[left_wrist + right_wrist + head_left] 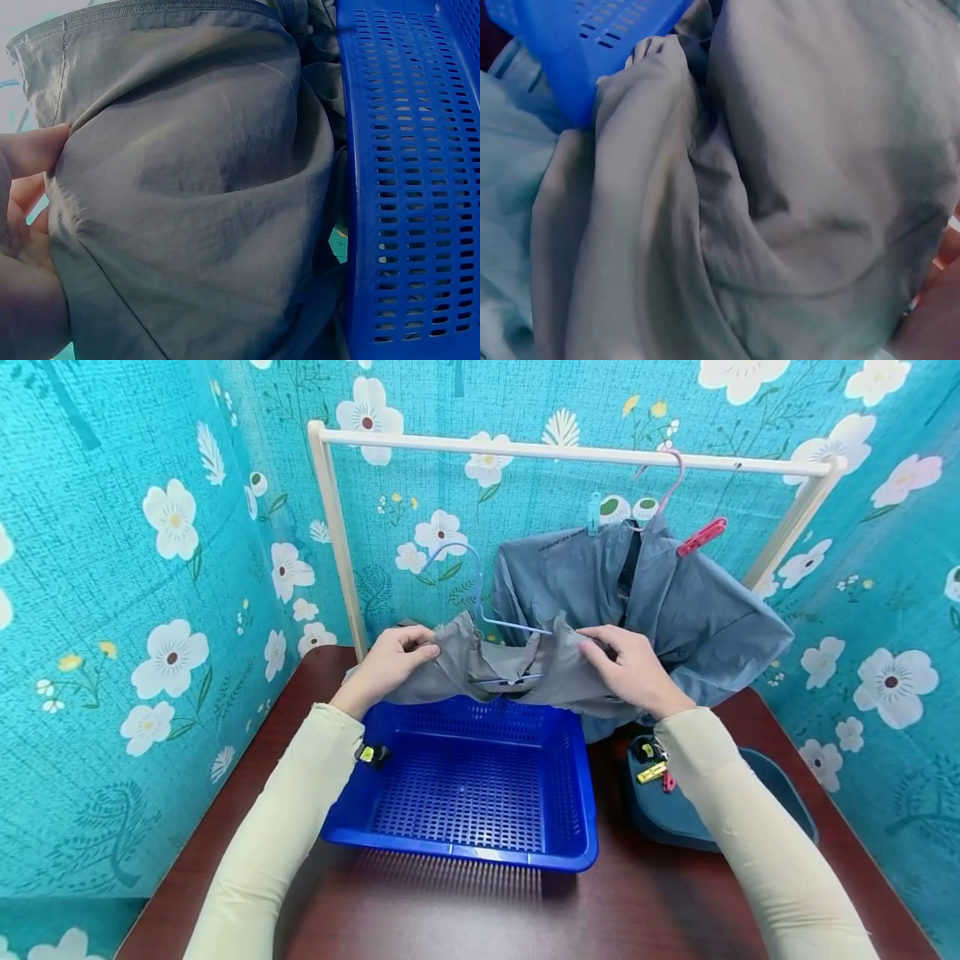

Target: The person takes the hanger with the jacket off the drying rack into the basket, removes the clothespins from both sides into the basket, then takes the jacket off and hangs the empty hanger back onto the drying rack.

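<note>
A grey zip garment (450, 672) hangs between both hands, its collar opening facing up. A light-blue hanger (517, 627) passes through the neck, its hook standing up free of the rack. My left hand (386, 664) pinches the cloth at the left shoulder, thumb on the near side. At the other shoulder, my right hand (630, 667) pinches the fabric between thumb and fingers. The left wrist view shows the zip edge along the top of the garment (210, 150). Folds of the garment (817, 112) fill most of the right wrist view.
Below the garment stands a blue perforated basket (457, 856). A wooden rack (570, 450) behind carries a blue-grey garment (555, 568) on a pink hanger (675, 485), with a pink clothespin (702, 537) and a teal one (594, 512). At right, a dark bin (675, 818) holds clothespins.
</note>
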A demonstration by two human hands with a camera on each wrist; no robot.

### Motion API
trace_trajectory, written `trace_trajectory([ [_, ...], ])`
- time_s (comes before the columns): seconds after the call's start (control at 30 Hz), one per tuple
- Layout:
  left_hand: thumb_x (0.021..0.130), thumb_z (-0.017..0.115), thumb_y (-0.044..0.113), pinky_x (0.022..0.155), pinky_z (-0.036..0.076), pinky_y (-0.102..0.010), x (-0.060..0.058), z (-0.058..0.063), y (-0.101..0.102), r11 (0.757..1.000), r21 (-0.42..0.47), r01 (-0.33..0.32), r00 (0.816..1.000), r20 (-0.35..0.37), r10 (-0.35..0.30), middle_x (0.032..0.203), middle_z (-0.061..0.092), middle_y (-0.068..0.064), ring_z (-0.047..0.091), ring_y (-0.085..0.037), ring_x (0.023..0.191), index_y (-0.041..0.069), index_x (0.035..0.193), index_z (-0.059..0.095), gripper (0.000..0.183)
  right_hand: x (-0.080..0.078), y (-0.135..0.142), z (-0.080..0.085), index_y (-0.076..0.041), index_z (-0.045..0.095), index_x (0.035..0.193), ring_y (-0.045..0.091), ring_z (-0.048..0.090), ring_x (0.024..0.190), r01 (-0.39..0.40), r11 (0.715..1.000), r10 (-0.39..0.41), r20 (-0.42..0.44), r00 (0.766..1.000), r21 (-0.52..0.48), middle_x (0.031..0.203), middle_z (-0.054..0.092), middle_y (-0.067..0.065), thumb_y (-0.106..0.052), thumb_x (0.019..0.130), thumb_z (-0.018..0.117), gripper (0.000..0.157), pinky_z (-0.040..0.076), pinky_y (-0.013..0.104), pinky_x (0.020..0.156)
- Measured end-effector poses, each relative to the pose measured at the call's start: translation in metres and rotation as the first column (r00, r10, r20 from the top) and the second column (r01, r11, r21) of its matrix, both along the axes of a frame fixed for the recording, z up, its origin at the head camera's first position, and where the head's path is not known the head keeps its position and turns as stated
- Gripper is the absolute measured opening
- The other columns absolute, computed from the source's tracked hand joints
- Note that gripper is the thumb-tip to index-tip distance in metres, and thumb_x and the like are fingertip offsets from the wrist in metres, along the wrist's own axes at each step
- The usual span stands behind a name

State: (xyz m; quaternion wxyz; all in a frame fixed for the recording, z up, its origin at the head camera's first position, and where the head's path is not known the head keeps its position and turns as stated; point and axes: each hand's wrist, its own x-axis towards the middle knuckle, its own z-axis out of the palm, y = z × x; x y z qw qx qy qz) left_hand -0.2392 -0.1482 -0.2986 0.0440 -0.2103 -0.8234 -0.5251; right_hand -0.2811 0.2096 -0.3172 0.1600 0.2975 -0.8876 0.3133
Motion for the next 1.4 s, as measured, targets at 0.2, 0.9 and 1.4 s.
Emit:
trace_trajectory([
  [0.2, 0.096, 0.054, 0.005, 0.065, 0.035, -0.029, 0.001, -0.001, -0.002, 1.000, -0.015, -0.018, 1.000, -0.008, 0.018, 0.091, 0.058, -0.013, 0.042, -0.018, 0.073, -0.006, 0.106, 0.065, 0.018, -0.006, -0.004, -0.005, -0.008, 0.073, 0.100, 0.014, 0.051, 0.069, -0.020, 1.000, 0.021, -0.158, 0.987, 0.010, 0.083, 0.061, 0.002, -0.017, 0.092, 0.063, 0.015, 0.040, 0.032, 0.062],
  [0.9, 0.098, 0.055, 0.017, 0.061, 0.032, -0.032, -0.026, -0.020, -0.012, 0.997, -0.057, -0.060, 0.996, -0.075, 0.055, 0.080, 0.054, -0.007, 0.038, -0.020, 0.065, 0.004, 0.107, 0.067, 0.020, -0.008, 0.008, -0.010, -0.003, 0.055, 0.088, 0.014, 0.037, 0.062, 0.014, 0.989, -0.017, -0.015, 1.000, -0.145, 0.072, 0.039, 0.005, -0.014, 0.098, 0.054, 0.014, 0.029, 0.027, 0.060],
  [1.4, 0.098, 0.054, 0.013, 0.059, 0.031, -0.031, -0.017, -0.007, -0.015, 0.998, -0.008, -0.060, 0.998, -0.035, 0.060, 0.073, 0.047, -0.006, 0.033, -0.018, 0.059, -0.001, 0.101, 0.065, 0.018, -0.006, 0.028, -0.014, -0.007, 0.070, 0.090, 0.014, 0.049, 0.071, 0.078, 0.974, -0.061, 0.086, 0.994, -0.214, 0.090, 0.062, 0.002, -0.024, 0.095, 0.059, 0.020, 0.038, 0.023, 0.063],
])
